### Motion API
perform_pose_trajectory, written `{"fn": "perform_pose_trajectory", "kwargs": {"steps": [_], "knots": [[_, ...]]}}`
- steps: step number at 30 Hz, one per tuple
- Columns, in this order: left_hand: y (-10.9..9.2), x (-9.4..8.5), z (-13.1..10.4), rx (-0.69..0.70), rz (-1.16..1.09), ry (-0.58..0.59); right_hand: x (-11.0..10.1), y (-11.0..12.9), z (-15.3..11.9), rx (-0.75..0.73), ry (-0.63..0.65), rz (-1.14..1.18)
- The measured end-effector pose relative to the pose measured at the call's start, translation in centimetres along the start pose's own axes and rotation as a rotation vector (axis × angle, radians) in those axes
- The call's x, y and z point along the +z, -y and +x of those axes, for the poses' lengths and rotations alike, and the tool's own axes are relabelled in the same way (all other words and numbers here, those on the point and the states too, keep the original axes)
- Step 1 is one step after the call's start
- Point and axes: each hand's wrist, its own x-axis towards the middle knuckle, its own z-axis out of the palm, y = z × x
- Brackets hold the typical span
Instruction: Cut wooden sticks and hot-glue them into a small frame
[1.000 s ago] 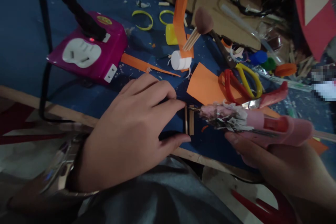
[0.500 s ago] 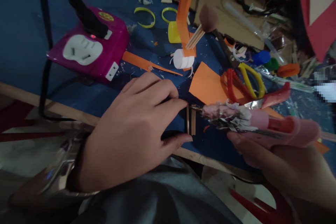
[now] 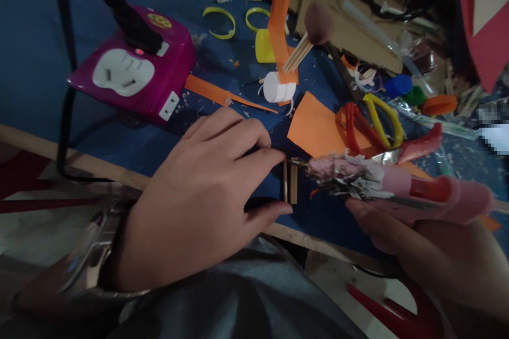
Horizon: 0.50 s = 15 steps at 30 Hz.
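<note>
Glue gun (image 3: 397, 183) points left, its long axis left-right over the counter (image 3: 326, 222), fingers of the right hand (image 3: 401, 238) closed round it. Parted fingers of the left hand (image 3: 194, 190) hold a thin stick (image 3: 285, 183) lying near-to-far.

From here I see a blue bench (image 3: 29, 85) carrying a purple socket box (image 3: 177, 55) at upper left, yellow rings (image 3: 226, 36) at upper centre, orange paper (image 3: 310, 122) right of centre, and short sticks (image 3: 294, 186) just below.
</note>
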Motion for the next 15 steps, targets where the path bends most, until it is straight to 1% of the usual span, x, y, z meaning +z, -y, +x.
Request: {"fn": "perform_pose_trajectory", "kwargs": {"steps": [4,8,13,15], "knots": [[-0.02,-0.08,-0.03,-0.019,-0.007,0.017,-0.06,0.07,-0.13,0.01,-0.004,-0.025],[-0.02,-0.13,-0.07,-0.02,0.0,0.014,-0.09,0.13,-0.1,-0.025,-0.024,-0.025],[0.04,-0.22,-0.14,-0.013,-0.003,0.013,-0.04,0.15,0.17,0.012,0.009,-0.002],[0.05,-0.18,-0.13,-0.011,-0.009,0.006,-0.02,0.24,0.24,0.033,-0.032,0.041]]}}
